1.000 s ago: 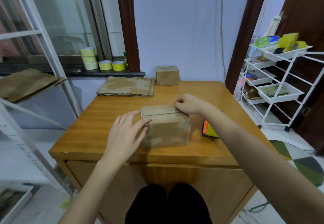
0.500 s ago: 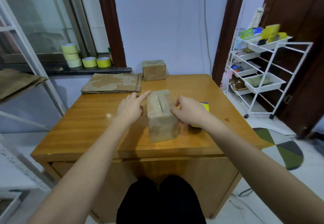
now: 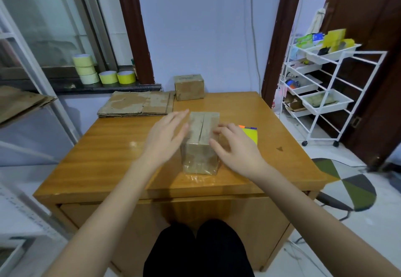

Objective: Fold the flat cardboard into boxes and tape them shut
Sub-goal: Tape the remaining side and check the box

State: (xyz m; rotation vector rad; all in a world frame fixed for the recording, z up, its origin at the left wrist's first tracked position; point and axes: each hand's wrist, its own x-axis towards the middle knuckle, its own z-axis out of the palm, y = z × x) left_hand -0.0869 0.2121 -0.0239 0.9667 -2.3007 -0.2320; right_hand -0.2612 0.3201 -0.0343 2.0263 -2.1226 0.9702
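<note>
Box: cardboard box (image 3: 200,144) stands on the worktop (image 3: 104,146), between the two hands, top seam running away from the viewer.
Left grip: left hand (image 3: 166,137), fingers straight and spread, at the box's left side; blurred, contact cannot be told.
Right grip: right hand (image 3: 236,146), fingers relaxed and apart, touching the box's right side.
Beyond the grips: flat cardboard stack (image 3: 136,104); second finished box (image 3: 189,87).
Right of right grip: yellow item (image 3: 251,134).
Windowsill: tape rolls (image 3: 104,71).

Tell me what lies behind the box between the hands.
Behind the box, across bare table, stands a second closed box beside flat cardboard. The near box's own back face is hidden.
</note>
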